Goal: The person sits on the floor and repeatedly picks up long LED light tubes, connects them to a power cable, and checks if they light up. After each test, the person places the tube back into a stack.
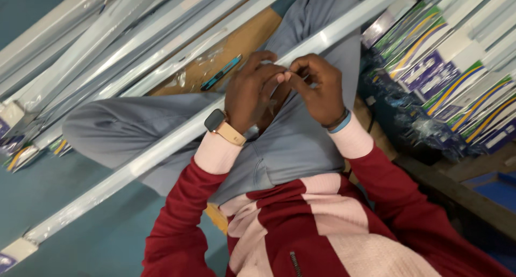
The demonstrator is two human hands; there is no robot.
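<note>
Left hand: I see my left hand curled over the long white tube that runs across my lap, fingertips pinched narrow against the tube's wrapping where it passes between both hands.
Right hand: my right hand faces it, thumb and forefinger nipped together on the same spot, just touching the left fingertips; the rest of the fingers are bent in. I cannot tell what small thing, if any, sits in the pinch.
Wrists: a watch with a tan strap sits on my left wrist, a blue band on the right; both pink cuffs come out of dark red sleeves.
Arm pose: both forearms come up from the bottom of the view and meet over my knees, elbows out wide.
Tube: it lies on a slant from lower left to upper right, resting on my grey trousers, its near end capped at the lower left.
In the way: my hands hide the stretch of tube they work on.
Near: a blue cutter lies on the brown board just beyond my left hand.
Further out: a pile of wrapped tubes lies upper left; a stack of printed boxes is on the right.
</note>
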